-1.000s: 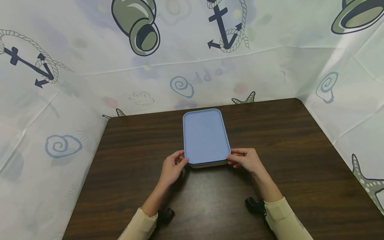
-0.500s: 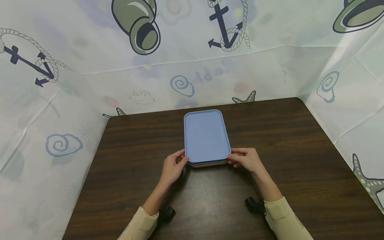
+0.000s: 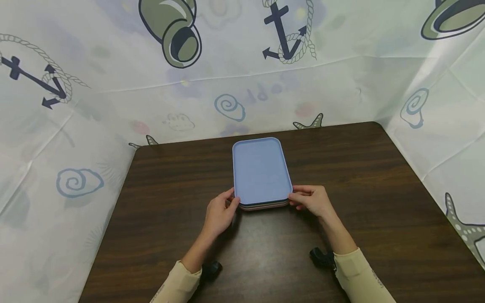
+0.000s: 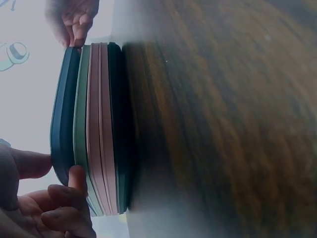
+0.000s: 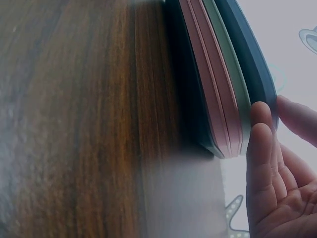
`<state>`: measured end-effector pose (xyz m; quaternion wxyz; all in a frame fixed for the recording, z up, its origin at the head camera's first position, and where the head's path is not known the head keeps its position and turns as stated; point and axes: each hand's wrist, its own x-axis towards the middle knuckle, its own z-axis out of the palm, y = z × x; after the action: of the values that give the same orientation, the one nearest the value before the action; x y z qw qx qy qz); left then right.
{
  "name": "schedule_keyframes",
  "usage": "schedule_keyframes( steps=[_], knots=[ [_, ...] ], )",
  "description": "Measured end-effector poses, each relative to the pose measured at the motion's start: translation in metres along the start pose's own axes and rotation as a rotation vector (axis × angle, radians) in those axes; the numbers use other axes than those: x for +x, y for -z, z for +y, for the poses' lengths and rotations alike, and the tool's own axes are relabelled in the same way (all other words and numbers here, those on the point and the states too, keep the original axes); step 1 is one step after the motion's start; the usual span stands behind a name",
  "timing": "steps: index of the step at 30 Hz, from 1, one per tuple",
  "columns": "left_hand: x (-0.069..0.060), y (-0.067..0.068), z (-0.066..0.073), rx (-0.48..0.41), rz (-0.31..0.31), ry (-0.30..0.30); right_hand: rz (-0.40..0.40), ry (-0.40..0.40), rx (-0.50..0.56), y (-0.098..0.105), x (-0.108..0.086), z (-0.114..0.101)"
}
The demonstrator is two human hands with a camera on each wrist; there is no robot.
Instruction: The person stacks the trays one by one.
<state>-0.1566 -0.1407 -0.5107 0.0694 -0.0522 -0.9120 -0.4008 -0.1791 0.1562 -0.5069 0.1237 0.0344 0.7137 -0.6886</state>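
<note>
A stack of rounded rectangular trays lies near the middle of the table, a light blue tray (image 3: 261, 170) on top. In the left wrist view the edges below it are a green tray (image 4: 82, 109), pink trays (image 4: 98, 129) and a dark tray (image 4: 119, 124) at the bottom. At the blue tray's near left corner my left hand (image 3: 219, 213) pinches its rim, thumb above and a fingertip at the side. My right hand (image 3: 312, 201) pinches the near right corner, its fingertips (image 5: 261, 113) against the tray edges in the right wrist view.
The dark wood table (image 3: 363, 168) has its far edge a short way behind the stack. A white printed sheet (image 3: 212, 46) hangs behind it and at both sides. Black wrist cameras (image 3: 322, 257) sit at both cream sleeves (image 3: 358, 273).
The blue tray and my left hand have shifted very slightly to the right. Both hands keep the same hold on the near corners.
</note>
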Motion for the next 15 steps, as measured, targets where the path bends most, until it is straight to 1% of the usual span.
schedule_keyframes(
  steps=[3, 6, 8, 15],
  knots=[
    [-0.0007, 0.0002, 0.0009, 0.039, -0.012, -0.018, -0.002, 0.011, -0.006, 0.0004, -0.0005, -0.0008],
    [-0.0017, -0.0002, 0.0011, 0.068, -0.029, -0.02, 0.005, 0.02, -0.016, 0.0005, -0.001, -0.0009],
    [-0.0025, -0.0002, 0.0018, 0.078, -0.037, -0.012, 0.01, 0.024, -0.027, 0.0005, -0.0011, -0.0002],
    [-0.0058, -0.0002, 0.0043, 0.078, -0.038, -0.014, 0.016, 0.032, -0.04, 0.0, 0.0001, 0.0037]
  ],
)
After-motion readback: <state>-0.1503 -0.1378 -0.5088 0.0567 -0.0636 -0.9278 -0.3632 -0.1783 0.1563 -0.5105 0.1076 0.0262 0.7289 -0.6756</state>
